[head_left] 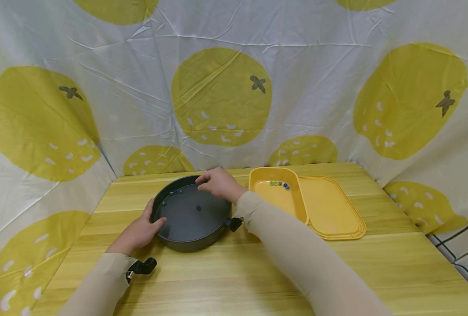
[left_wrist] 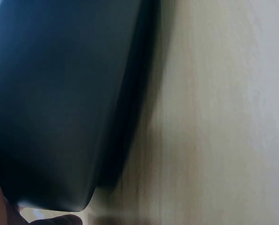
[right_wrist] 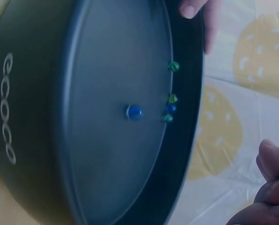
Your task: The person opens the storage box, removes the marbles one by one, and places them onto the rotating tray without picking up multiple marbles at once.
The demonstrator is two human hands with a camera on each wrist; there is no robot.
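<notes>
Steadily brace the pan [head_left: 190, 244], clasped at its side by the left grip [head_left: 140, 230], so marbles [head_left: 198, 207] inside roll little near the curled right grip [head_left: 220, 183], whose contents I cannot tell.

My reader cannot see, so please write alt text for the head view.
A person's left hand holds a dark pan with five marbles, while the right hand is above it. To the right on the table are a yellow box with more marbles and a yellow lid.
</notes>
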